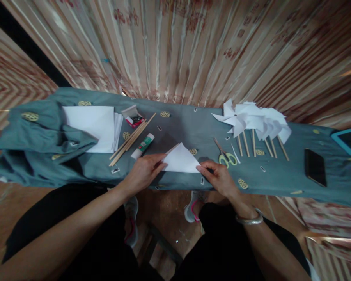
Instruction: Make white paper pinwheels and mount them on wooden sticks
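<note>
Two lower corners of a folded paper (181, 160) are pinched, one between the closed fingers of the left hand (144, 169) and one between those of the right hand (220, 177), where it lies near the front edge of the cloth-covered tabletop (179, 121). The step in hand looks to be a diagonal fold, and the next move seems to call for aligning the edges and pressing the crease flat. The paper is smooth, white and triangular, with slim wooden sticks (131, 141) and a cylindrical glue stick (143, 146) to its left, and metal scissors (231, 158) with pale green loops and crisp paper pinwheels (253, 121) to its right.
</note>
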`<state>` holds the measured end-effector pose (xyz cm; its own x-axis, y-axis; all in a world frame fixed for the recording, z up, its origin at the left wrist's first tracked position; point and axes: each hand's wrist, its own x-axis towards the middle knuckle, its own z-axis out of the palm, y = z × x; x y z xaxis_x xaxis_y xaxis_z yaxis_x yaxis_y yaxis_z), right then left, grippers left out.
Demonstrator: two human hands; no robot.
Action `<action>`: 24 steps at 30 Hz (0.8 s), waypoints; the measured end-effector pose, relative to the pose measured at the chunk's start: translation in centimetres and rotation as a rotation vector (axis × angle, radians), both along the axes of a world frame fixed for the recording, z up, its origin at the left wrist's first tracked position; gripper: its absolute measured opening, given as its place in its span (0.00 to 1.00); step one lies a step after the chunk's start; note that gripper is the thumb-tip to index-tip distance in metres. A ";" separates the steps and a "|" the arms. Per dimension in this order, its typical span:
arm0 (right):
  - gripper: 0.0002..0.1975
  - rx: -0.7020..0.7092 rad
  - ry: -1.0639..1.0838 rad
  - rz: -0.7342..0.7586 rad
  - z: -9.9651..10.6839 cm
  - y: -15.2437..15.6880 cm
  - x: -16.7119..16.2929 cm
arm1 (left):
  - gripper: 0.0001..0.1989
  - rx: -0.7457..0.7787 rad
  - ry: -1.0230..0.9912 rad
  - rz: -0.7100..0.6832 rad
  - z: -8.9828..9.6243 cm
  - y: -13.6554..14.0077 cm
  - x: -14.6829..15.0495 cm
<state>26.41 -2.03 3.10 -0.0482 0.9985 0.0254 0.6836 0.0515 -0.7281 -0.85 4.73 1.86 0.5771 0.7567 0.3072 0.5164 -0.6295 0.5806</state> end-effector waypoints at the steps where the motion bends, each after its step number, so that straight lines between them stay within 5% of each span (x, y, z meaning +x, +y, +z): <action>1: 0.19 0.006 -0.008 -0.009 -0.1 0.0 -0.1 | 0.17 0.017 0.012 0.009 0.2 0.0 0.0; 8: 0.16 0.071 -0.008 -0.097 -0.5 0.0 -0.4 | 0.18 0.389 0.205 -0.209 1.1 -2.3 1.3; 24: 0.12 0.179 -0.099 -0.141 -1.2 0.2 -0.4 | 0.28 0.277 0.360 -0.225 -0.8 -3.9 2.2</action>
<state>26.03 -1.86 1.87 0.0802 0.9755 0.2049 0.7609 0.0729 -0.6447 1.36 0.80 1.08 0.8227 0.5195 0.2307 0.4868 -0.8535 0.1860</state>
